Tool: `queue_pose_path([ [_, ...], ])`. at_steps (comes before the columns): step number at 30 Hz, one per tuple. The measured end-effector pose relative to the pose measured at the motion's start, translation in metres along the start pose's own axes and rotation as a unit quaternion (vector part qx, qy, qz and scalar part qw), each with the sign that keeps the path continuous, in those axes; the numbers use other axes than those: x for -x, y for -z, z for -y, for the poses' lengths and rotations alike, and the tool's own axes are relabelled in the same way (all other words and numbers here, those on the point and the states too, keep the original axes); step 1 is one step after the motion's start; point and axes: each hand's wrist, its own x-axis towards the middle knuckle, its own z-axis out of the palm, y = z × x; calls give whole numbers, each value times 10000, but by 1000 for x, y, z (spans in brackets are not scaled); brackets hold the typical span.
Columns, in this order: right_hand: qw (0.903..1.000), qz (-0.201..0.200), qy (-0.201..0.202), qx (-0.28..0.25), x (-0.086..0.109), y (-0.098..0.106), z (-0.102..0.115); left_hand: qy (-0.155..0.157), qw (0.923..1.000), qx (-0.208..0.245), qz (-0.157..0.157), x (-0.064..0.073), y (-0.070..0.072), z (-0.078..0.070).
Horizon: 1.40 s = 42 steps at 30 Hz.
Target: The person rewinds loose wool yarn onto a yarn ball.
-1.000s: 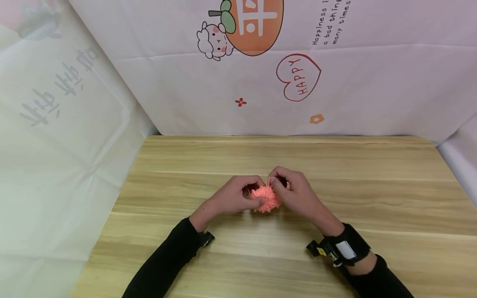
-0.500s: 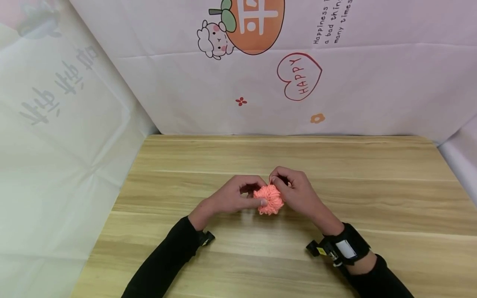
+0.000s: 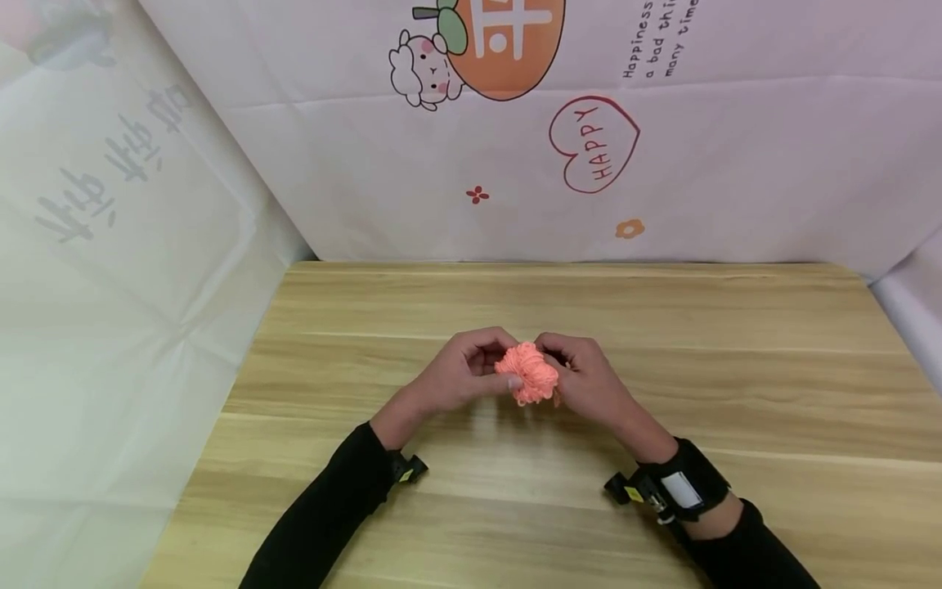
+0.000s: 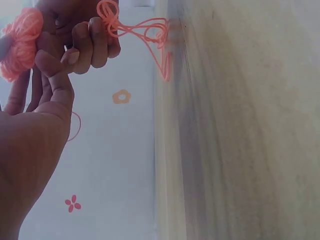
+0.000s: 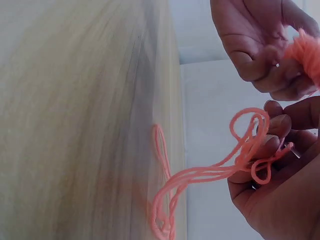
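Yarn bundle (image 3: 527,375), head view: between left hand (image 3: 455,378) and right hand (image 3: 592,384), just turned, apparently bringing another side into work. Left wrist: left fingers pinch it above the table (image 4: 260,130). Right wrist: right fingers curl on loose strands (image 5: 202,174), exact grip partly hidden.

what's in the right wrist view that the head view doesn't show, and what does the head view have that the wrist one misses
Only the right wrist view: the long loops trailing from the right hand, clearly seen; the head view shows at most a scrap of strand there.

Only the head view: the printed heart, sheep and red flower, plus the black sleeves.

Both: the two hands, the yarn bundle in the left hand, and the wooden table.
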Motion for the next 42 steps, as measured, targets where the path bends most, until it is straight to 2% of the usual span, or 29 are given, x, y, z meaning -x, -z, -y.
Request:
queue_pose_path([
  [4,9997,-20,-232,-5,1,-1,2,-40,9995,68,-307,-1,1,2],
  [10,9988,-121,-378,276,1,-3,5,-83,9947,15,-1029,-2,3,3],
  [14,9987,-70,-170,485,-1,-4,6,-139,9899,-15,-1408,-3,5,3],
  [18,9980,33,263,574,-1,-6,12,-216,9835,-248,-1782,-4,7,5],
  [22,9969,79,417,666,-2,-7,7,-69,9767,-565,-2068,-3,6,4],
  [29,9946,6,679,791,-1,-8,5,83,9687,-1126,-2210,-3,-5,-19],
  [34,9933,-79,772,852,0,-9,7,210,9665,-1427,-2125,-2,-8,-23],
  [36,9935,-77,750,857,0,-9,8,291,9666,-1496,-2061,-1,-8,-22],
  [42,9943,-76,558,904,1,-5,12,682,9609,-1891,-1904,0,-1,3],
])
